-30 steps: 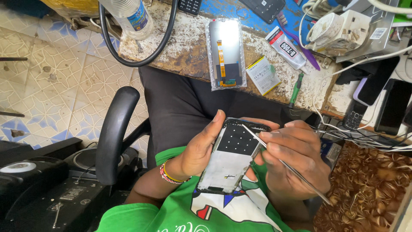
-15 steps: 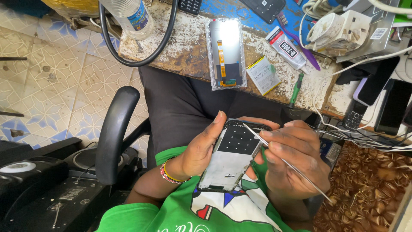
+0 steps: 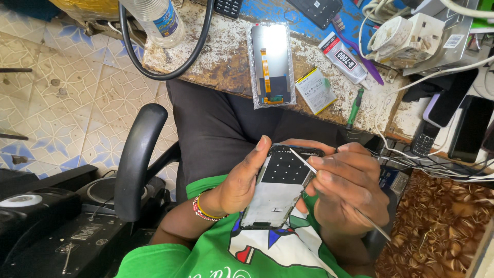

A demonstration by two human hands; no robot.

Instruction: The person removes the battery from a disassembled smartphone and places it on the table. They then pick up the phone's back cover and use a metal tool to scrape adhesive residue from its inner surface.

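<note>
Metal tweezers (image 3: 337,198) pinched in the right hand (image 3: 350,190) probe the top edge of a phone frame (image 3: 278,185), centre frame. The left hand (image 3: 242,183) wraps around the frame, steadying it over the lap below the worktop (image 3: 226,56).

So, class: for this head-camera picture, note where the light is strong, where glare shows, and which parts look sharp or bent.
Head view: bright, even daylight. Glare whitens the upper half of the plastic-wrapped phone screen on the worn wooden bench. The left hand, the opened grey phone frame and the right hand holding thin metal tweezers are sharp. The wide lens bends the bench edge.
</note>
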